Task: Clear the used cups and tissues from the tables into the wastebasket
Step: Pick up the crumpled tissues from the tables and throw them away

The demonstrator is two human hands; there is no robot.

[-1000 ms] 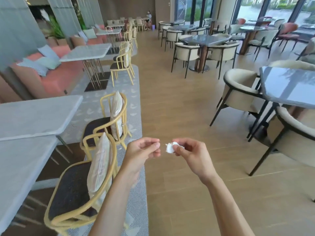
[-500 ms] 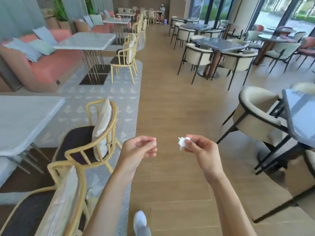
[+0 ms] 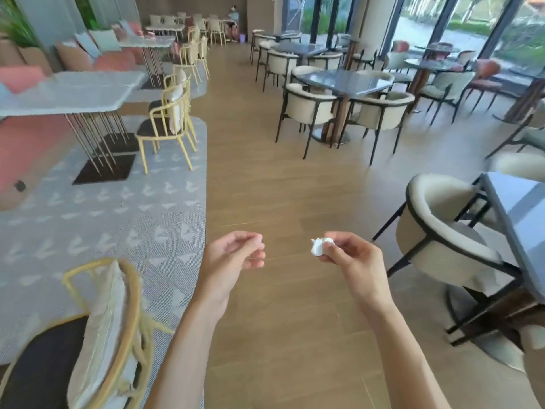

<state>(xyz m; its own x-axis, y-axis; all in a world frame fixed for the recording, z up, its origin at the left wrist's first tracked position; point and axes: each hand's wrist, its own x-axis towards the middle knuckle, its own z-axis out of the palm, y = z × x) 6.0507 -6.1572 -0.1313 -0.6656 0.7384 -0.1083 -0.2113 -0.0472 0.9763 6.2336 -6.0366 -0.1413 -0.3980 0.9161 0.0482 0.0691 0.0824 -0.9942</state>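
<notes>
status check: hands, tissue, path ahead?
Right hand pinching crumpled tissue. Left hand loosely curled, nothing visible in it. Aisle floor ahead open between chairs. No wastebasket clearly in view.

The tissue [image 3: 318,246] is half hidden in the right hand [image 3: 354,261]; the edges cut off the near chair [image 3: 97,335] and table [image 3: 522,219].
</notes>
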